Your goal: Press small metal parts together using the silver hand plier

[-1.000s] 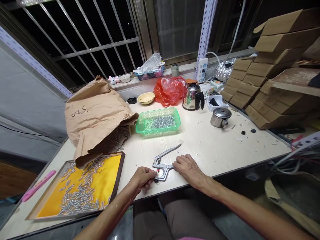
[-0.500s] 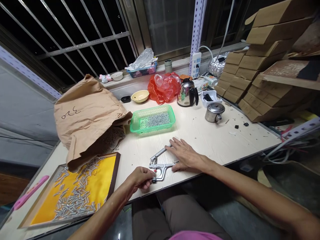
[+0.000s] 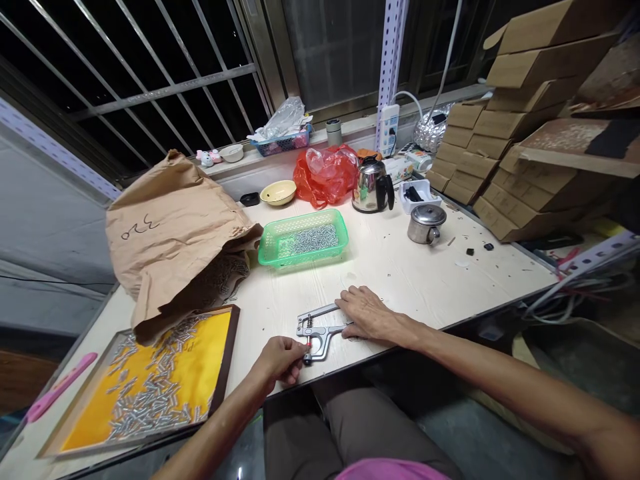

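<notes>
Grey metal snap-fastener pliers (image 3: 325,329) with a spring and a small red part at the jaw lie near the table's front edge. My right hand (image 3: 367,317) is closed round both handles, which sit near each other. At the jaw end, my left hand (image 3: 283,360) pinches with thumb and forefinger beside the red part; what is between the fingertips is too small to make out. To the left, a shallow tray (image 3: 231,353) with a yellow bottom holds many small metal pieces (image 3: 150,403). Beyond the pliers stands a green plastic basket (image 3: 275,262) with small shiny metal parts (image 3: 315,240).
A brown paper bag (image 3: 175,233) leans over the tray's back edge, metal pieces spilling from its mouth. Behind are a red plastic bag (image 3: 325,177), a kettle (image 3: 370,187) and a lidded steel cup (image 3: 427,223). Cardboard boxes (image 3: 520,133) are stacked at right. A pink handle (image 3: 63,387) lies far left.
My right hand has closed, with its fingers curling in, and the upper handle of the pliers has swung down toward the lower one. My left hand stays at the jaw.
</notes>
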Motion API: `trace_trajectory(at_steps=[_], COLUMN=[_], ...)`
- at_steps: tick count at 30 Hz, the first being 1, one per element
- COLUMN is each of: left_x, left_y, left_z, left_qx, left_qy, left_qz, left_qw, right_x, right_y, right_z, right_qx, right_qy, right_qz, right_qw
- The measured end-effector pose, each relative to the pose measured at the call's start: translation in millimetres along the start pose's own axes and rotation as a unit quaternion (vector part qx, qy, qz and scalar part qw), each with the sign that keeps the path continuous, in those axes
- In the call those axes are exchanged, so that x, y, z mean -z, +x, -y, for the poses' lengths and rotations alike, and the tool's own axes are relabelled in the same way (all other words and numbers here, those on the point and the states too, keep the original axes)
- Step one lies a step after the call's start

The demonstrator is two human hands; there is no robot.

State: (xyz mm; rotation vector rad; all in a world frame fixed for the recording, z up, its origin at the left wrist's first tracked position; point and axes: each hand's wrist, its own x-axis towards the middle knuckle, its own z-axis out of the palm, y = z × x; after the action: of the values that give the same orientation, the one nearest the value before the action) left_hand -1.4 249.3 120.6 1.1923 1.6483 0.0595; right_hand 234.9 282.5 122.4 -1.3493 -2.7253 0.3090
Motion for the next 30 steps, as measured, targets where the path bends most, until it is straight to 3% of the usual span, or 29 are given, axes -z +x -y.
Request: trace_trajectory(at_steps=[2,4,6,8,13,16,20,30], left_x=[-6.2,-14.0,-21.4,-26.7,-28.1,-26.6,-26.6,-36.4], left_y=[-7.2,-11.3,-8.8,0.2,22.6,23.0,19.7,25.9], left_z=[-4.0,-10.6,-19.0,-27.6,-44.0,-52.4,-62.7,-57.4], left_qx=[-0.091,-0.224,-0.332,-0.388,-0.390,-0.381,-0.366,-0.379], left_qy=[0.118,0.225,0.296,0.345,0.421,0.458,0.488,0.501], left_qz=[-0.118,-0.203,-0.216,-0.194,-0.119,-0.114,-0.109,-0.111], left_qw=[0.982,0.926,0.869,0.832,0.810,0.795,0.785,0.770], right_x=[-0.7,-1.1,-1.1,-1.0,1.3,6.8,11.8,-19.0], right_y=[-0.9,-1.4,-2.1,-3.4,-8.9,-9.9,-6.9,-10.8], right_z=[3.0,5.9,8.1,9.0,3.8,1.1,2.0,-3.7], right_qx=[-0.005,-0.009,-0.013,-0.016,-0.037,-0.056,-0.033,0.005], right_qy=[0.000,0.001,0.000,0.000,0.015,-0.002,-0.022,-0.014], right_qz=[-0.006,-0.007,-0.006,-0.006,0.006,0.019,0.031,-0.002], right_qw=[1.000,1.000,1.000,1.000,0.999,0.998,0.999,1.000])
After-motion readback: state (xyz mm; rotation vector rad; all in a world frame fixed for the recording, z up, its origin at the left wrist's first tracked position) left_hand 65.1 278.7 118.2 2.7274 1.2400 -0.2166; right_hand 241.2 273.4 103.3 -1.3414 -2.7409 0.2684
